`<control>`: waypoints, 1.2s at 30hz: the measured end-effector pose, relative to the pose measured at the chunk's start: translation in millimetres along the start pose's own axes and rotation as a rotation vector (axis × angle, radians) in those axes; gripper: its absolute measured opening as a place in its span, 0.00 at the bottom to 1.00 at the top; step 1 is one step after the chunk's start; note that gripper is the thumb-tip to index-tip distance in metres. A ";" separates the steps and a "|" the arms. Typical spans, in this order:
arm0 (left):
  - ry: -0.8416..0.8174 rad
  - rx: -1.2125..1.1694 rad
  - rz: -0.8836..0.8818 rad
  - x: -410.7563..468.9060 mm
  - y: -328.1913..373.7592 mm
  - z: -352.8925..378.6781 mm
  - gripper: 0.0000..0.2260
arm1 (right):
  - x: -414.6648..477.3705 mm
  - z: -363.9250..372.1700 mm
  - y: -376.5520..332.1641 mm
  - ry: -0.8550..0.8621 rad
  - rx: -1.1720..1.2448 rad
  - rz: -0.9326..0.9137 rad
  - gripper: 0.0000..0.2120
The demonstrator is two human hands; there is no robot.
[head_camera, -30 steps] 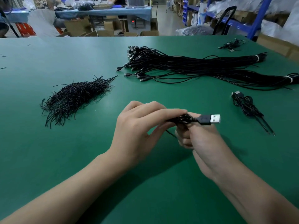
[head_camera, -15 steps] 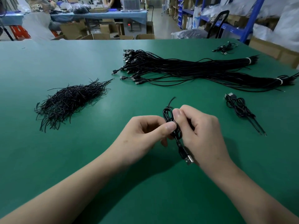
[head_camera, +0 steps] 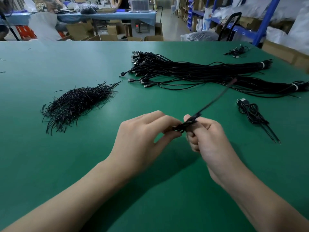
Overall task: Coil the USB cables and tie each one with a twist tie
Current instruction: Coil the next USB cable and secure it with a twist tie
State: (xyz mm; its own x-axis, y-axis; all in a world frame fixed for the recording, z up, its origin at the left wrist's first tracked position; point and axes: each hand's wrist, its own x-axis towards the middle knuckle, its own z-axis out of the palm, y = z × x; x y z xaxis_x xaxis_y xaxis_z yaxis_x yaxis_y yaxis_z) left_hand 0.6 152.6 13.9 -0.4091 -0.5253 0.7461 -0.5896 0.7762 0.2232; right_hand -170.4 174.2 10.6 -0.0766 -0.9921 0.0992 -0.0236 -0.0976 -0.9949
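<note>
Hands: the left hand and right hand meet over the middle of the green table, both clamped on one coiled USB cable.
Left grip: thumb and forefinger pinch the coil's left end.
Right grip: fingers curl round its right end, thumb on top.
Task's thing: the coil sits between the two sets of fingertips, lifted off the table.
Long axis: lower left to upper right, slanting away from the person.
Loose strand: a motion-blurred black line runs from the coil up and to the right. I cannot tell whether it is the cable's tail or a twist tie.
Nearer hand: the right hand is closest to that strand, so it likely does the twisting while the left steadies the coil.
Twist ties: a loose black heap well to the left, on the left hand's side.
Uncoiled cables: long bundles beyond the hands, bound with white bands.
Finished cable: tied, lying right of the hands.
Writing: none legible on the plugs or the table.
</note>
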 end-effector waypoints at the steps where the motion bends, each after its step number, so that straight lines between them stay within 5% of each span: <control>1: -0.038 -0.182 -0.153 -0.8 2.4 0.3 0.07 | 0.7 -2.9 -0.6 0.029 -0.094 -0.078 0.21; 5: -0.307 -0.820 -0.735 2.1 8.8 2.4 0.24 | -1.6 -10.4 -2.3 0.103 -0.405 -0.365 0.22; 10: -0.389 -1.070 -0.815 3.7 13.2 2.1 0.16 | -4.8 -4.6 -2.0 0.089 -0.568 -0.511 0.20; 15: -0.266 -0.796 -0.638 4.3 12.0 1.5 0.12 | -3.5 0.7 1.4 0.027 -0.325 -0.309 0.22; 21: -0.006 -0.017 -0.056 1.6 0.3 -0.7 0.12 | -2.2 5.4 2.8 -0.073 0.063 0.030 0.24; 25: 0.064 0.290 0.248 3.9 -4.3 -0.8 0.11 | -1.0 4.1 4.1 -0.049 0.031 0.087 0.27; 27: 0.020 0.134 0.104 2.7 -1.6 1.8 0.10 | -0.2 0.9 2.7 -0.001 -0.101 -0.033 0.23; 32: -0.284 -0.772 -0.744 1.2 2.2 5.4 0.27 | -1.8 -8.9 -3.1 0.131 -0.424 -0.391 0.21; 36: -0.436 -1.089 -0.801 1.7 6.3 8.0 0.24 | -5.9 -4.1 -3.0 0.100 -0.560 -0.520 0.21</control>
State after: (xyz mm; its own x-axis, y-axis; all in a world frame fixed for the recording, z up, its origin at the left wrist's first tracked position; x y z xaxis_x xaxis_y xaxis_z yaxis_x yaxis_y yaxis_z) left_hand -9.3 153.8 11.6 -0.5223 -0.8526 -0.0161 -0.0201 -0.0066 0.9998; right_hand -174.0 180.7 13.1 -0.0070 -0.8151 0.5793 -0.5800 -0.4686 -0.6663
